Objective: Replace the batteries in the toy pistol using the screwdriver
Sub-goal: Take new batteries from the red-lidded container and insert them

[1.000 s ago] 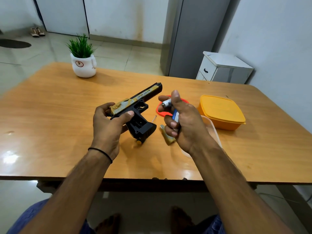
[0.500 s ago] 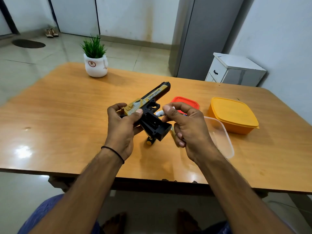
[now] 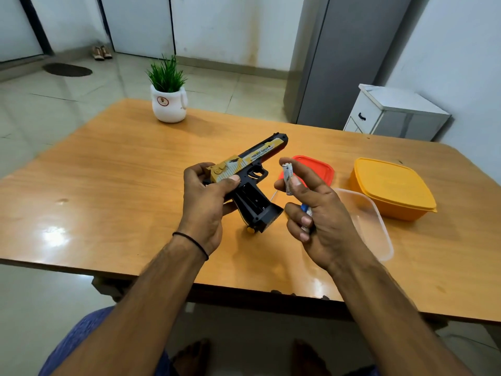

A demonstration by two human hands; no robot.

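Note:
My left hand (image 3: 206,202) grips the rear of the black and gold toy pistol (image 3: 252,172), held above the table with the muzzle pointing away and to the right. The grip's battery compartment (image 3: 250,200) is open and faces me. My right hand (image 3: 317,210) is just right of the grip, apart from it. Its thumb and forefinger pinch a silver battery (image 3: 288,179) upright. The lower fingers curl around another battery (image 3: 307,213) with a blue end. A thin screwdriver tip (image 3: 274,195) shows on the table between pistol and right hand.
A red lid (image 3: 320,166) lies behind my right hand. A clear plastic container (image 3: 376,229) sits right of it, partly hidden by the hand. An orange lidded box (image 3: 390,188) stands further right. A potted plant (image 3: 168,101) is at the table's far edge (image 3: 244,118).
My right hand has drawn back from the pistol's grip and now holds one battery upright between thumb and forefinger. The pistol stays in my left hand.

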